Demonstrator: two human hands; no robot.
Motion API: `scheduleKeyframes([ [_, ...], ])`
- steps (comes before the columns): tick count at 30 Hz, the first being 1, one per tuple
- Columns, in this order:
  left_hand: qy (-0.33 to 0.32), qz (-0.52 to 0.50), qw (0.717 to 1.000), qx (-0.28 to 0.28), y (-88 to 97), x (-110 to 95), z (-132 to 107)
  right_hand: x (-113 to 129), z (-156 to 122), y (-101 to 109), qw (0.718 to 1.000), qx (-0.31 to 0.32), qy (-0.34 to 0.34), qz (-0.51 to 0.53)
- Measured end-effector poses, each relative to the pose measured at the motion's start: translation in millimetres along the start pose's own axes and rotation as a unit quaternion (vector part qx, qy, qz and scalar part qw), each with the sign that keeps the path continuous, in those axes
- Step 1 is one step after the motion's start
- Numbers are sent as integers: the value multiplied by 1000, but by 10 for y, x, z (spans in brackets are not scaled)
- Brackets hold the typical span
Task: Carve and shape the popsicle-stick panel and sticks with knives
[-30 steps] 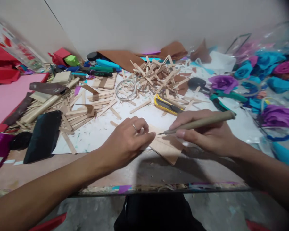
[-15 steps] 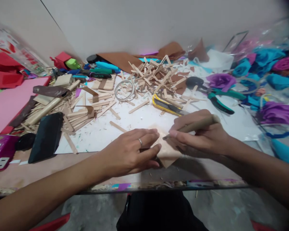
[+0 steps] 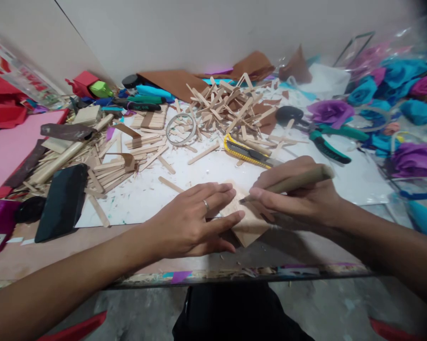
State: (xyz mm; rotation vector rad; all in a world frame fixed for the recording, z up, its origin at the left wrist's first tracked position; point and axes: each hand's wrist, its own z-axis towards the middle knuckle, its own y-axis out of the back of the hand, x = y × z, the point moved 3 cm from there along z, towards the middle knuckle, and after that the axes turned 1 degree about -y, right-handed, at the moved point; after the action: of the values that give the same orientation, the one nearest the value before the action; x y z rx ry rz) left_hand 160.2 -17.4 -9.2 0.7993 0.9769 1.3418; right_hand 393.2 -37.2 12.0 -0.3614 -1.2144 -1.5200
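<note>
A thin, pale wooden piece (image 3: 251, 228) lies at a slant near the table's front edge. My left hand (image 3: 195, 220) rests on its left side with fingers spread, the index fingertip on its surface. Pinched in my right hand (image 3: 298, 199) is an olive-brown pen-shaped tool (image 3: 297, 182) with a narrow dark tip. That tip meets the upper middle of the piece, just right of my left fingertips. Whether it is a pen or a craft knife I cannot tell. Just beyond my right hand lies a yellow and black utility knife (image 3: 247, 152).
Behind the hands, craft sticks (image 3: 227, 106) form a loose heap. A tape roll (image 3: 181, 129) stands left of it. Green-handled pliers (image 3: 329, 144) and paper flowers (image 3: 330, 112) lie to the right. A dark phone (image 3: 61, 201) and a purple object (image 3: 2, 222) sit at left.
The view has shifted slightly. My left index finger reaches a little farther across the wooden piece. My right hand keeps its grip, and the tool's tip stays at nearly the same spot.
</note>
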Motion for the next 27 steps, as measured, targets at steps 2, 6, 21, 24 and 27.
scheduleKeyframes([
  [2,3,-4,1000,0,1,0,6,8,5,3,1000,5,11,-8],
  [6,3,-19,1000,4,-2,1,16,11,6,17,1000,7,12,-24],
  [21,-3,-34,999,-9,2,-10,19,176,62,-48,996,29,48,-69],
  [24,-8,-29,1000,-8,11,-15,25,193,76,-49,996,32,53,-58],
  [27,-2,-31,1000,-1,12,-12,24,166,64,-52,998,26,38,-34],
])
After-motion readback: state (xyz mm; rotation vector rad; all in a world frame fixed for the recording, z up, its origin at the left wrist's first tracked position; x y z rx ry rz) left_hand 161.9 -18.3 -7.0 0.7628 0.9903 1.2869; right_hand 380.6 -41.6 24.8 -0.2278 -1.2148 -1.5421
